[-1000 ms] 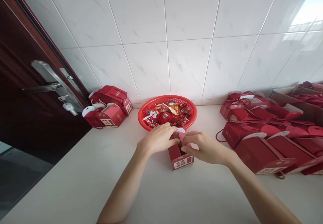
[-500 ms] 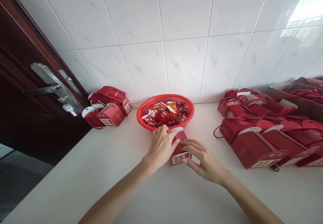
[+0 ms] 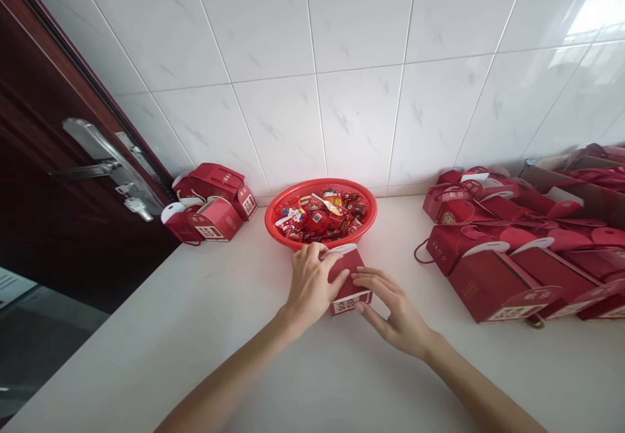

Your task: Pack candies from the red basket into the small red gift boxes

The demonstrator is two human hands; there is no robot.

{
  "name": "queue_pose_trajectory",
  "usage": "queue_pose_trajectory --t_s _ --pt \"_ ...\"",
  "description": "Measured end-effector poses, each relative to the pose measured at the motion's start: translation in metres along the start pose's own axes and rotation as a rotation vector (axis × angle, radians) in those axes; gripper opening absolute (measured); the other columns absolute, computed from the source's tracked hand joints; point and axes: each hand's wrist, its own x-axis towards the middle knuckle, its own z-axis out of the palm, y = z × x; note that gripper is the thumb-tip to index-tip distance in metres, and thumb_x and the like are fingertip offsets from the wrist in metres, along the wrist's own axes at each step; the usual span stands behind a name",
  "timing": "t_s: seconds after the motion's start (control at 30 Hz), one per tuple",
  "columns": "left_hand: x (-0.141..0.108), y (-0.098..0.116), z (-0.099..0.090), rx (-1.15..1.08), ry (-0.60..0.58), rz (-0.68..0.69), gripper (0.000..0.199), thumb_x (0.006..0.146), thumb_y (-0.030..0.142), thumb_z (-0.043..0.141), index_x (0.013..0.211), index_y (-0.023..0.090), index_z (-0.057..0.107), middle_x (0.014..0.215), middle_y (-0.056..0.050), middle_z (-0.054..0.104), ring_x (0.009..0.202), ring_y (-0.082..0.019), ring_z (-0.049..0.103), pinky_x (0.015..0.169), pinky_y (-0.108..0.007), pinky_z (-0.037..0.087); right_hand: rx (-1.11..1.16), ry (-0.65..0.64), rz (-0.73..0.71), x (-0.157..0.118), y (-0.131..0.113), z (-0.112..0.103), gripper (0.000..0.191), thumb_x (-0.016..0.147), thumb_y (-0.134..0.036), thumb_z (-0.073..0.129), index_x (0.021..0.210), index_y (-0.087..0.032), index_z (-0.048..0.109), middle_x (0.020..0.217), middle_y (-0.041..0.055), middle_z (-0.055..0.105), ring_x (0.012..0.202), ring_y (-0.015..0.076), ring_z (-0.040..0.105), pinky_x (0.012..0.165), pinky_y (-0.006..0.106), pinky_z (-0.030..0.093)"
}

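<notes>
A small red box [image 3: 352, 279] with a patterned label on its near side stands on the white table, just in front of the candy basket. My left hand [image 3: 312, 283] grips it from the left, thumb on the top and fingers at the far left edge. On the right side, my right hand [image 3: 393, 309] holds the same box between its thumb, low at the near corner, and its fingers on the upper right edge. Behind it, a red oval basket [image 3: 273, 228] holds wrapped candies [image 3: 317, 218]. A white rounded flap shows at the box's far end.
Several red boxes [image 3: 498, 283] with cords fill the right side, with a cardboard carton [image 3: 561, 182] behind them. More red boxes [image 3: 217, 218] stand at the left by a dark door with a metal handle [image 3: 105, 159]. A tiled wall [image 3: 356, 120] rises behind the table [image 3: 219, 316].
The camera view has shifted slightly. More of the box's top surface shows as a flat panel between my hands, and both hands remain on it.
</notes>
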Motion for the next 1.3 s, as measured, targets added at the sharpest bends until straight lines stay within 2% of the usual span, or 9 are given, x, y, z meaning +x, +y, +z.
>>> queue_pose_trajectory --t_s 0.17,0.7,0.97,1.3 --pt "0.0005 0.0004 -0.0012 -0.035 -0.014 0.006 0.031 0.091 0.027 0.069 0.122 0.027 0.073 0.109 -0.008 0.062 0.109 -0.027 0.059 0.097 -0.044 0.044 0.004 0.007 0.039 -0.0006 -0.0008 0.0027 0.024 0.102 -0.028 0.057 0.125 -0.022 0.060 0.121 0.0146 0.073 0.123 0.0274 0.065 0.097 0.045 0.060" --pt "0.0010 -0.0018 0.0026 -0.039 0.026 0.030 0.026 0.091 0.030 0.068 0.116 0.026 0.075 0.106 -0.008 0.062 0.107 -0.027 0.060 0.096 -0.044 0.043 0.005 0.057 0.047 -0.0017 -0.0012 0.0061 0.024 0.101 -0.027 0.058 0.124 -0.023 0.060 0.115 0.0121 0.075 0.122 0.0264 0.066 0.094 0.042 0.060" --pt "0.0010 -0.0025 0.0031 -0.036 0.007 0.020 0.025 0.091 0.030 0.069 0.115 0.025 0.074 0.108 -0.007 0.062 0.109 -0.027 0.060 0.098 -0.044 0.043 0.009 0.045 0.056 -0.0021 -0.0043 0.0049 0.023 0.101 -0.027 0.058 0.123 -0.023 0.060 0.115 0.0122 0.075 0.122 0.0281 0.066 0.095 0.045 0.060" --pt "0.0013 -0.0029 0.0029 -0.063 -0.006 0.036 0.025 0.092 0.032 0.068 0.115 0.026 0.075 0.106 -0.007 0.063 0.107 -0.026 0.061 0.098 -0.044 0.041 0.005 0.051 0.110 -0.0047 -0.0023 0.0061 0.025 0.101 -0.021 0.054 0.126 -0.023 0.058 0.123 0.0143 0.071 0.120 0.0265 0.067 0.093 0.043 0.061"
